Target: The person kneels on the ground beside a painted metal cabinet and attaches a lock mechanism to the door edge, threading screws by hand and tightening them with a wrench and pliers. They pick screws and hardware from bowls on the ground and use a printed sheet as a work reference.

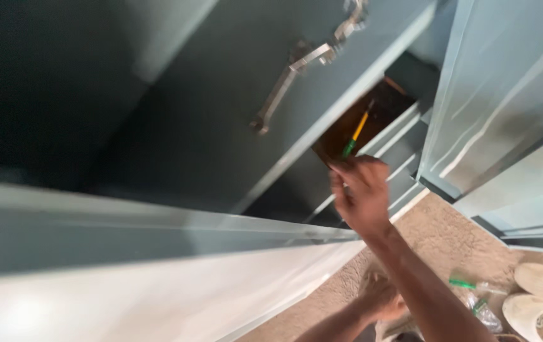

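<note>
Two hands show below a grey-blue cabinet. Furthest left, its door (176,107) with a metal handle (297,76) stands swung open, so the dark inside is already reachable. The left hand (382,294) rests low over the beige carpet (436,234); whether it grips anything, I cannot tell. Further right, the right hand (360,193) is raised to the cabinet's edge, fingers curled around a yellow-and-green screwdriver (355,134) whose tip points into the brown interior. Judging by this, the work inside is under way, not finished.
</note>
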Demonstrator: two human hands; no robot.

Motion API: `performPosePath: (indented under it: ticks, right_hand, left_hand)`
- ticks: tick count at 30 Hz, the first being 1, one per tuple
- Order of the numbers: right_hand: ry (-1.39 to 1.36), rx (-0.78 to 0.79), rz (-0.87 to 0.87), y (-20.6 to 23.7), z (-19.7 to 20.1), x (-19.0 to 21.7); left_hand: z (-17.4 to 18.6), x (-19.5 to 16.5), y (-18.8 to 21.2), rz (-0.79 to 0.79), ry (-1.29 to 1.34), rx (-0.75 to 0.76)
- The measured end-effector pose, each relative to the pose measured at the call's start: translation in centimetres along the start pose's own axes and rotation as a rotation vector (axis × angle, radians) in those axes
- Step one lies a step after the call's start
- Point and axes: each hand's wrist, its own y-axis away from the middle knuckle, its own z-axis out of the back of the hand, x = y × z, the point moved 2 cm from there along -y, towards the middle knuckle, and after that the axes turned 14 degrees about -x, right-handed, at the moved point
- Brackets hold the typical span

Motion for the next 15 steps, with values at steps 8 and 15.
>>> performPosePath:
  ticks: [8,15]
  right_hand:
    - [0.121,0.388,0.47,-13.5,-4.8,4.3]
    - [0.263,0.917,0.696,-16.7,-10.9,6.1]
  left_hand:
    - [7.2,-0.6,14.5,0.343,-0.154,0.052]
    - [6.8,0.8,21.9,0.377,-0.065,0.069]
